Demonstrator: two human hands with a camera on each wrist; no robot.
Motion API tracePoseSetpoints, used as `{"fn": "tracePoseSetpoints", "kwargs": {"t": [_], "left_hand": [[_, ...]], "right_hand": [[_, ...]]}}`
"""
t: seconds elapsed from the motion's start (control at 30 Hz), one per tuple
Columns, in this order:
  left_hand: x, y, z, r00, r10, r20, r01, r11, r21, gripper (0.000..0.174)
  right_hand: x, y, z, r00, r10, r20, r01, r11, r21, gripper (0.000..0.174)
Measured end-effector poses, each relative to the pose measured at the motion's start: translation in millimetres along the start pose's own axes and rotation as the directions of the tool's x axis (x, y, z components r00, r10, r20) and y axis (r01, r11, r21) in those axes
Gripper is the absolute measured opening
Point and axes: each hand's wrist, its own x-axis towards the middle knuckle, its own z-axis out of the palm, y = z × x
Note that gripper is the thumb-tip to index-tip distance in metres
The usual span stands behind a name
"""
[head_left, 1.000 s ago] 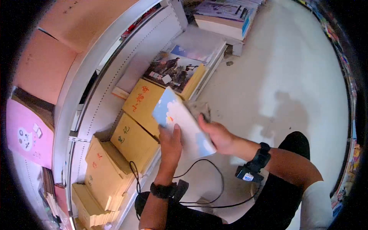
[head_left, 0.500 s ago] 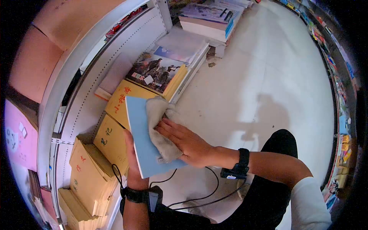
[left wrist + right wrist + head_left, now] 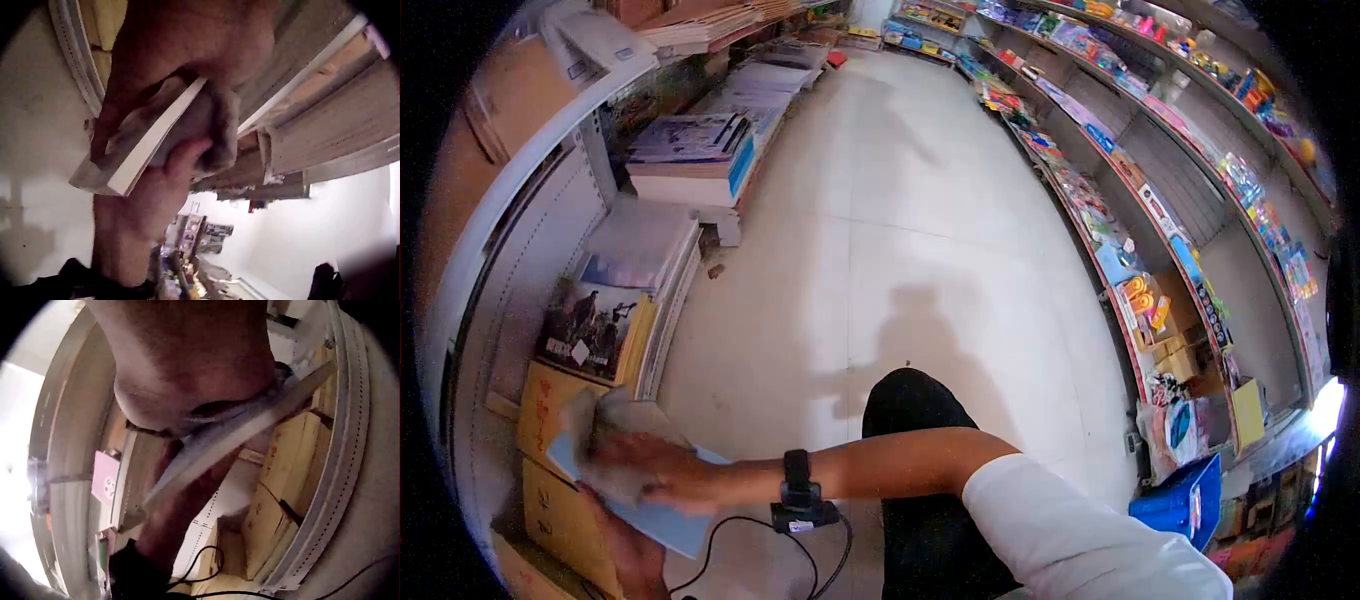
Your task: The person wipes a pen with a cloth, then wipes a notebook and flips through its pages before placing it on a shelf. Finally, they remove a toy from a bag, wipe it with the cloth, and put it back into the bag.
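In the head view, a light blue book [image 3: 670, 525] is held low at the left. My left hand [image 3: 632, 550] grips it from below, fingers partly hidden; my right hand [image 3: 665, 470], blurred, holds a grey cloth [image 3: 580, 425] against its cover. The left wrist view shows the book's white page edge [image 3: 150, 144] between my left hand [image 3: 187, 44] and my right hand [image 3: 156, 194], whose thumb lies on the cloth [image 3: 219, 131]. In the right wrist view the book [image 3: 237, 437] is tilted beneath my right hand [image 3: 194, 369], with my left hand [image 3: 187, 500] behind.
A shelf at the left bears yellow books [image 3: 565, 520], a dark-covered stack [image 3: 585, 330] and a thick stack [image 3: 685, 165]. Shelves of small goods [image 3: 1090, 200] line the right side, with a blue bin [image 3: 1180, 505] below. A black cable [image 3: 745, 520] hangs near my right wrist.
The head view has swung up and right, showing more aisle and putting the hands lower left. Earlier the book's patterned side faced up; then the plain blue side showed, with the cloth laid on it.
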Motion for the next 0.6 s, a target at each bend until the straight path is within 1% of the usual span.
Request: {"fn": "tracePoseSetpoints", "kwargs": {"t": [0.03, 0.07, 0.1, 0.13, 0.17, 0.2, 0.23, 0.3, 0.33, 0.37, 0.4, 0.43, 0.47, 0.5, 0.53, 0.57, 0.6], "left_hand": [[0, 10, -5, 0.994, 0.038, 0.106, -0.041, 0.999, 0.025, 0.067], [0, 14, -14, 0.975, 0.072, 0.212, -0.083, 0.996, 0.043, 0.068], [0, 12, -13, 0.981, 0.082, 0.174, -0.087, 0.996, 0.021, 0.067], [0, 13, -13, 0.997, 0.050, 0.052, -0.049, 0.998, -0.025, 0.067], [-2, 17, -14, 0.997, 0.009, -0.076, -0.015, 0.997, -0.072, 0.067], [-4, 20, -2, 0.978, -0.031, -0.204, 0.007, 0.993, -0.120, 0.067], [-2, 18, -28, 0.998, -0.009, 0.060, 0.004, 0.996, 0.084, 0.072], [-5, -1, -10, 0.991, -0.042, -0.125, 0.052, 0.995, 0.083, 0.071], [-4, -10, -4, 0.975, -0.060, -0.214, 0.078, 0.994, 0.078, 0.071], [-1, -22, -12, 0.994, -0.104, -0.039, 0.106, 0.993, 0.054, 0.075], [3, -28, -22, 0.995, -0.097, 0.020, 0.096, 0.992, 0.077, 0.074], [5, -33, -24, 0.993, -0.093, 0.076, 0.085, 0.992, 0.097, 0.073], [5, -36, -26, 0.988, -0.088, 0.129, 0.073, 0.990, 0.118, 0.072], [6, -28, -25, 0.982, -0.107, 0.156, 0.106, 0.994, 0.016, 0.066], [4, -20, -20, 0.999, -0.051, -0.002, 0.050, 0.991, -0.125, 0.062], [1, -11, -13, 0.986, -0.016, -0.166, -0.026, 0.968, -0.250, 0.059], [1, -4, -11, 0.945, 0.002, -0.328, -0.125, 0.926, -0.356, 0.056]], "right_hand": [[0, -2, -1, 0.983, -0.145, 0.109, 0.157, 0.981, -0.115, 0.070], [-5, -1, -1, 0.976, -0.172, 0.136, 0.187, 0.976, -0.109, 0.071], [-7, -5, 0, 0.967, -0.195, 0.165, 0.214, 0.971, -0.106, 0.072], [-9, -7, 0, 0.957, -0.214, 0.197, 0.237, 0.967, -0.098, 0.073], [-9, -5, -3, 0.968, -0.124, 0.217, 0.130, 0.991, -0.014, 0.072], [-6, 5, -1, 0.978, -0.133, 0.161, 0.117, 0.988, 0.106, 0.070], [1, 21, 3, 0.985, -0.139, 0.106, 0.112, 0.967, 0.227, 0.068], [5, 37, 8, 0.998, -0.048, -0.033, 0.058, 0.873, 0.483, 0.062], [5, 35, 7, 0.997, 0.030, -0.074, 0.008, 0.888, 0.460, 0.062], [3, 32, 5, 0.988, 0.107, -0.114, -0.046, 0.898, 0.438, 0.063], [2, 30, 3, 0.971, 0.183, -0.156, -0.103, 0.902, 0.419, 0.064], [6, 31, 4, 0.981, 0.126, -0.145, -0.078, 0.951, 0.300, 0.071], [6, 32, 7, 0.991, 0.044, -0.130, -0.017, 0.980, 0.199, 0.072], [6, 31, 8, 0.993, -0.037, -0.108, 0.048, 0.994, 0.096, 0.073], [5, 28, 8, 0.990, -0.115, -0.082, 0.115, 0.993, -0.008, 0.075], [2, 24, 5, 0.977, -0.212, 0.025, 0.213, 0.974, -0.076, 0.075], [-2, 15, -3, 0.943, -0.300, 0.141, 0.319, 0.938, -0.133, 0.076]]}}
